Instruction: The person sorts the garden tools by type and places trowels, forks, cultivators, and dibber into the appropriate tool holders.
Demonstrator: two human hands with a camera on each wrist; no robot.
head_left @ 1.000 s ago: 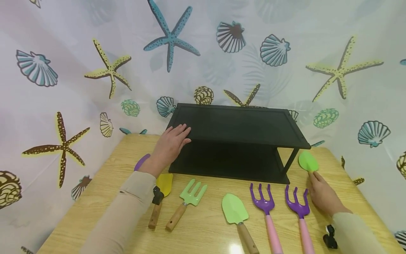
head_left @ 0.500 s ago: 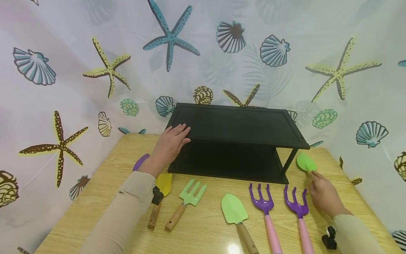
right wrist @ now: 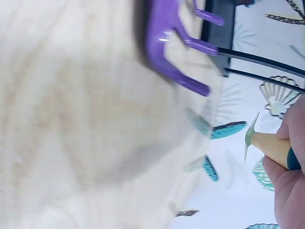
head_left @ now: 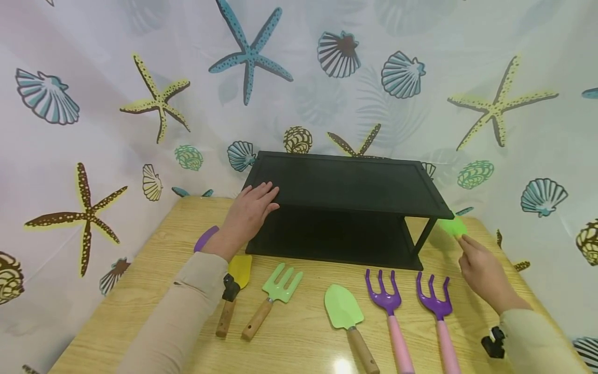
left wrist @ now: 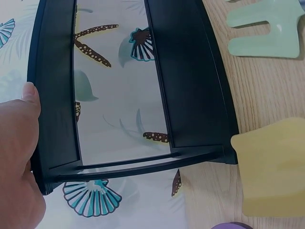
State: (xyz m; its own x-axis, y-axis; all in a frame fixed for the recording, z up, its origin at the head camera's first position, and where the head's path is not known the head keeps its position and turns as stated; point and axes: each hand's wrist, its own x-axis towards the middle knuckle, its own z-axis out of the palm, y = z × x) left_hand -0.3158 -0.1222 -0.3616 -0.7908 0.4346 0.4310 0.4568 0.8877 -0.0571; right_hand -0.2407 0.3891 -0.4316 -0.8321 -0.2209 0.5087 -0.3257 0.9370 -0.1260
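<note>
A two-tier black shelf [head_left: 336,182] stands at the back of the wooden table. My left hand [head_left: 249,215] rests on the left end of its top board, fingers extended. In the left wrist view, that hand [left wrist: 21,152] lies along the board's edge. My right hand [head_left: 486,270] grips a bright green trowel [head_left: 453,227] by its handle, just right of the shelf's front corner. The right wrist view shows its light wooden handle [right wrist: 271,145] between thumb and fingers, with the thin blade seen edge-on. The trowel is above the table here.
Along the front lie a yellow trowel [head_left: 240,270], a pale green hand fork [head_left: 282,285], a pale green trowel [head_left: 343,306] and two purple hand forks [head_left: 385,300] with pink handles. A purple tool [head_left: 205,239] shows partly behind my left forearm. Shell-printed cloth surrounds the table.
My right hand has lifted the green trowel and moved it slightly up and away, its blade now overlapping the shelf's corner. My left hand stays on the shelf.
</note>
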